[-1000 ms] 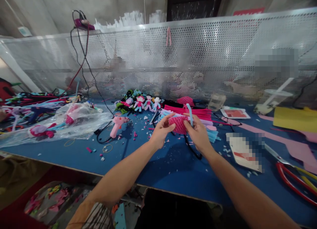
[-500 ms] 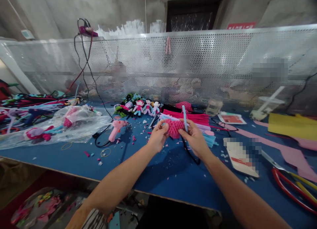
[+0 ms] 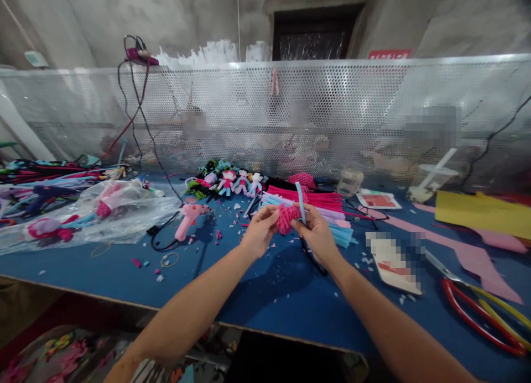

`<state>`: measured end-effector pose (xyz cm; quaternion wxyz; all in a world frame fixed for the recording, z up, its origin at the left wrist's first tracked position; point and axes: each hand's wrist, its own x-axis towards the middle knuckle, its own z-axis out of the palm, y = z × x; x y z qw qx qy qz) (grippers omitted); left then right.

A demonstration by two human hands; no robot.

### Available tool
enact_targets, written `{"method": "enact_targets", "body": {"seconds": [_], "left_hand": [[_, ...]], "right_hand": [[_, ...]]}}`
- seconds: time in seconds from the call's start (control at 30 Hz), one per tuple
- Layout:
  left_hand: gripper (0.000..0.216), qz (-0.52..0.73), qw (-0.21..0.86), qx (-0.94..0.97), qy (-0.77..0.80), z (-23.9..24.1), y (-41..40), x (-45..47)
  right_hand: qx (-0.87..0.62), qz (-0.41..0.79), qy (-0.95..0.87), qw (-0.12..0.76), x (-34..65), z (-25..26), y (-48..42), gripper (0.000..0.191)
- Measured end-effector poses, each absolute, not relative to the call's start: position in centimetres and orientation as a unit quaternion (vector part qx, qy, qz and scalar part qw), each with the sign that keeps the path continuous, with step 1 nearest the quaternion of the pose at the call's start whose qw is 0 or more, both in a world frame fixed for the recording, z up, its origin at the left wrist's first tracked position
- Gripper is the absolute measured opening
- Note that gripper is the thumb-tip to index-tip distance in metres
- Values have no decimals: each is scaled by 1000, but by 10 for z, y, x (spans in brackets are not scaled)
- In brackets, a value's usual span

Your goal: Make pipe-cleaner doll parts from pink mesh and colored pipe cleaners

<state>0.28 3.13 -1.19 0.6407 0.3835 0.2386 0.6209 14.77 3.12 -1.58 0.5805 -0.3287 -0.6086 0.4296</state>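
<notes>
Between my two hands is a pink woven piece [image 3: 286,218], which looks made of fuzzy pipe cleaners. My left hand [image 3: 261,231] pinches its left side with thumb and fingers. On the right side, my right hand [image 3: 317,234] grips the same piece, and a light blue pipe cleaner [image 3: 301,200] sticks up from between its fingers. A black strand [image 3: 312,257] hangs below my right hand. Just behind the hands lie bundles of pink pipe cleaners [image 3: 327,199] and light blue ones [image 3: 343,236].
A pink glue gun [image 3: 189,220] stands left of my hands, near small dolls [image 3: 241,183]. Plastic bags [image 3: 141,211] lie farther left. At right are scissors [image 3: 481,311], a white card [image 3: 392,264], yellow sheet [image 3: 481,214] and drink cup [image 3: 433,178]. A perforated metal screen [image 3: 232,117] closes the back.
The view has shifted slightly to the right. The pink piece is turned and looks narrower and more bunched between my fingers. Both hands keep hold of it.
</notes>
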Motion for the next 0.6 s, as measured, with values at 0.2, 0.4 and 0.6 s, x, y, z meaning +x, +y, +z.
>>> {"method": "enact_targets", "body": {"seconds": [0.2, 0.4, 0.6], "left_hand": [[33, 613, 582, 434, 311, -12, 28, 7], [41, 541, 602, 501, 306, -14, 20, 12], [38, 549, 604, 469, 336, -21, 24, 13]], "right_hand": [[-365, 326, -626, 607, 151, -21, 36, 40], [-342, 294, -697, 557, 150, -22, 33, 36], [-373, 219, -739, 516, 150, -19, 29, 36]]}}
